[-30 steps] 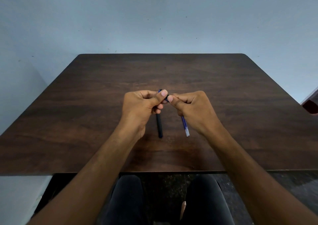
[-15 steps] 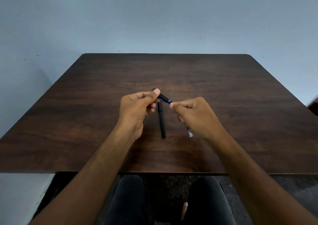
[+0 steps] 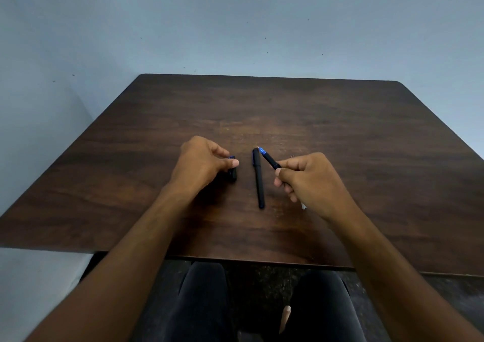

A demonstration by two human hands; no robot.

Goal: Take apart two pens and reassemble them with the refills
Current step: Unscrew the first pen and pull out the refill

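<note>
1. Our left hand (image 3: 207,162) sits at about nine o'clock of the scene's centre, thumb and fingers curled round the short black pen cap with a blue end (image 3: 232,170). The cap is low on the dark wood-grain counter (image 3: 340,121), which looks like a way of parking it clear of the work.
2. Our right hand (image 3: 311,182) is at three o'clock, fingers clamped on the uncapped black pen with a blue grip and bare tip (image 3: 268,158). Its tip points toward eleven o'clock and lifts off the counter. A pale end (image 3: 303,206) peeps out below the hand at five o'clock.
3. Between the hands lies the second black capped pen (image 3: 258,178), running twelve to six o'clock, untouched. The held pen's tip is just beside its far end; whether they touch we cannot tell.
4. We judge dismantling has only begun: one cap is off, the barrel not yet opened.
5. Holding the pen near its front likely readies us to unscrew the grip section.
</note>
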